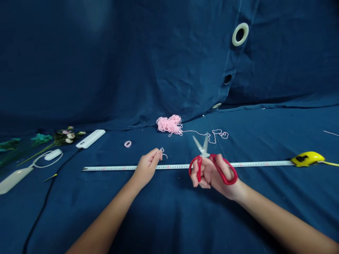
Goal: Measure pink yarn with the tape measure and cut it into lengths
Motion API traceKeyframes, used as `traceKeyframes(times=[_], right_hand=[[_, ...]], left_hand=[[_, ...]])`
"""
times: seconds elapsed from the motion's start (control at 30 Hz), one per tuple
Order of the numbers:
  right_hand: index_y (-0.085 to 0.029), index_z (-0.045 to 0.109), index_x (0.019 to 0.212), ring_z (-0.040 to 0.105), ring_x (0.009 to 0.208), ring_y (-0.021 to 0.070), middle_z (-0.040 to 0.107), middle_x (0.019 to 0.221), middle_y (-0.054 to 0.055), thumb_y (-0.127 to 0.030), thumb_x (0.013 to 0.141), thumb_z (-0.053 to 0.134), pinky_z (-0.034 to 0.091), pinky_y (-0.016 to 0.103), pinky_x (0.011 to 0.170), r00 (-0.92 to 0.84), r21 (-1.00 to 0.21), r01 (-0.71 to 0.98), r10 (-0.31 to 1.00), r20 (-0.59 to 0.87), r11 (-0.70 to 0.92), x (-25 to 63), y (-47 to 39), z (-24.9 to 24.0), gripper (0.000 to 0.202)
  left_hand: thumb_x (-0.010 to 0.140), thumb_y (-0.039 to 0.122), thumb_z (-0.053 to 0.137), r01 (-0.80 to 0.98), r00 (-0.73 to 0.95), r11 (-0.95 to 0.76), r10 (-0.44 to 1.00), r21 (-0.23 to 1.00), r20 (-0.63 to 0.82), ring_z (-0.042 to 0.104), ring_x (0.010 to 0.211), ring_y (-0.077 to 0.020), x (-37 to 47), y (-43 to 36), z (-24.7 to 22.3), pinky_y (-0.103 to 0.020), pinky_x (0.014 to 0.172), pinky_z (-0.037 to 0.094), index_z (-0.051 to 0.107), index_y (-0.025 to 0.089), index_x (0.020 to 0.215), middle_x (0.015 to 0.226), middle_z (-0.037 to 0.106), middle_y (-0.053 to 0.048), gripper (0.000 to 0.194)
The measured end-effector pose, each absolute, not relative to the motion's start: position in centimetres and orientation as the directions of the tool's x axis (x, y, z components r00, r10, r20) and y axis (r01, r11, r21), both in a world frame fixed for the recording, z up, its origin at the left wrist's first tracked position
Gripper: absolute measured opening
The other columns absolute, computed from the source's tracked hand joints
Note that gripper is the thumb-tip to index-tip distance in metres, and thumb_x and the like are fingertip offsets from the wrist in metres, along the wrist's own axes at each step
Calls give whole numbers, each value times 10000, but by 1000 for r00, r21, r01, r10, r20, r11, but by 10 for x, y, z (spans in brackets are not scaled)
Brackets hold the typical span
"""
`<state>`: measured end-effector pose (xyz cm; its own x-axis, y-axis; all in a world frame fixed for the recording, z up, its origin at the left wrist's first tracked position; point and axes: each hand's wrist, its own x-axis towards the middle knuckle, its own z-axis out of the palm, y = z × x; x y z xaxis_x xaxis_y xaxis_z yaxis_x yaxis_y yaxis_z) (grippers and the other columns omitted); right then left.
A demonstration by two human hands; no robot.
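Observation:
My left hand (147, 167) is closed on a short piece of pink yarn (164, 155), whose loose ends stick out past the fingertips. In my right hand (212, 176) is a pair of red-handled scissors (203, 154), with fingers through the loops and the blades apart, pointing away from me. Between the blades there is nothing. Under both hands runs the extended blade of a tape measure (265, 163), its yellow case (307, 159) at the right. Beyond the hands lies a tangled heap of pink yarn (169, 125), with a loose strand (212, 135) trailing right.
A small pink yarn ring (127, 144) lies left of the heap. Farther left are a white power strip (90, 139) with a black cable (43, 203), artificial flowers (69, 135), and a white device with a cord (16, 180). A dark blue curtain (132, 63) hangs behind.

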<state>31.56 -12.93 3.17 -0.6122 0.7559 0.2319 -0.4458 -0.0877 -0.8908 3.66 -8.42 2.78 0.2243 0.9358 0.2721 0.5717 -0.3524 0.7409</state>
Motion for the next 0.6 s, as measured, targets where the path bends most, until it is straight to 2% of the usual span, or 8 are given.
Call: traceKeyframes(times=[0.17, 0.23, 0.3, 0.37, 0.4, 0.5, 0.6], right_hand=[[-159, 586, 967, 383, 495, 111, 701, 760, 93, -831, 969, 129, 276, 244, 482, -748, -901, -375, 646, 154, -220, 299, -135, 12, 813], [-153, 587, 946, 365, 460, 101, 709, 733, 97, -833, 966, 107, 279, 243, 475, -787, -891, -353, 605, 119, -284, 295, -137, 10, 833], [-148, 593, 940, 377, 442, 99, 722, 731, 110, -847, 951, 79, 285, 244, 470, -808, -861, -353, 582, 85, -365, 295, -137, 10, 868], [-143, 598, 946, 412, 436, 102, 742, 765, 136, -867, 931, 60, 285, 243, 459, -821, -816, -366, 568, 57, -448, 297, -135, 12, 902], [-141, 599, 947, 429, 433, 104, 751, 786, 150, -878, 921, 55, 285, 243, 452, -827, -792, -372, 560, 47, -484, 299, -133, 13, 916], [-139, 598, 938, 462, 414, 112, 768, 825, 184, -910, 890, 58, 282, 243, 423, -853, -718, -381, 520, 31, -582, 305, -130, 14, 943], [-137, 598, 926, 478, 395, 123, 773, 810, 195, -934, 867, 70, 290, 248, 404, -889, -649, -370, 457, 39, -665, 307, -131, 13, 958]], left_hand=[[1087, 401, 379, 555, 365, -430, 895, 712, 256, 528, 742, -145, 46, -94, 29, -263, 741, 370, 582, 180, 850, 786, 560, 5, 382], [1081, 413, 401, 521, 383, -413, 895, 747, 228, 515, 739, -143, 49, -97, 28, -266, 727, 368, 593, 176, 850, 784, 560, 0, 383], [1067, 453, 431, 407, 366, -310, 917, 859, 158, 456, 669, -130, 51, -98, 27, -257, 644, 342, 567, 174, 819, 731, 506, 10, 397], [1044, 489, 463, 192, 362, -102, 932, 976, 27, 321, 551, -107, 52, -97, 28, -247, 537, 254, 479, 186, 746, 634, 373, 46, 425], [1029, 489, 486, 71, 371, 11, 928, 997, -37, 244, 514, -99, 52, -97, 29, -247, 504, 201, 416, 197, 708, 603, 300, 63, 439], [959, 435, 568, -183, 393, 215, 910, 959, -129, 149, 483, -84, 50, -97, 36, -247, 473, 137, 273, 217, 653, 576, 203, 78, 478], [904, 400, 599, -247, 380, 251, 914, 936, -144, 189, 479, -82, 47, -97, 42, -241, 471, 156, 254, 215, 634, 567, 220, 70, 475]])
